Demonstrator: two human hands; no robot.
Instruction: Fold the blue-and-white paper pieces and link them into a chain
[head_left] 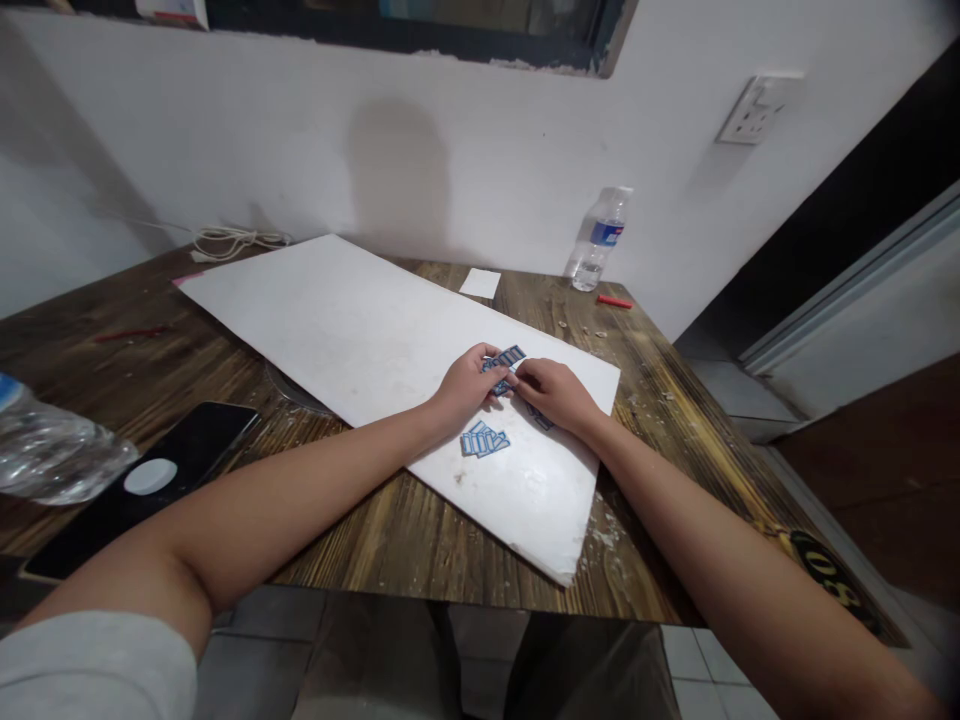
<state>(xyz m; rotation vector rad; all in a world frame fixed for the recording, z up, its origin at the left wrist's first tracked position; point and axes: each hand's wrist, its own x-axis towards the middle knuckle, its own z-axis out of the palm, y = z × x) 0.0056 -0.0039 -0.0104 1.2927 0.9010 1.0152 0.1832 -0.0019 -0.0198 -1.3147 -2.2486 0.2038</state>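
My left hand [472, 380] is closed around several small flat pieces with blue edges [511, 356], which fan out past its fingertips. Close against it, my right hand [553, 388] has its fingers pinched together at the near side of these pieces; what lies between its fingertips is hidden. Below the hands, a loose pile of similar blue-edged pieces [484, 440] with pale faces rests on a white board [375, 330]. More darker pieces [538, 417] lie on the board, partly covered by my right hand.
The board lies askew on a wooden table [420, 540]. A phone-like black slab [217, 430] and a plastic bottle [60, 450] are at the left. Toward the wall are a white paper square [481, 283], an upright bottle [600, 240], a red stick [614, 301] and a coiled cable [236, 240].
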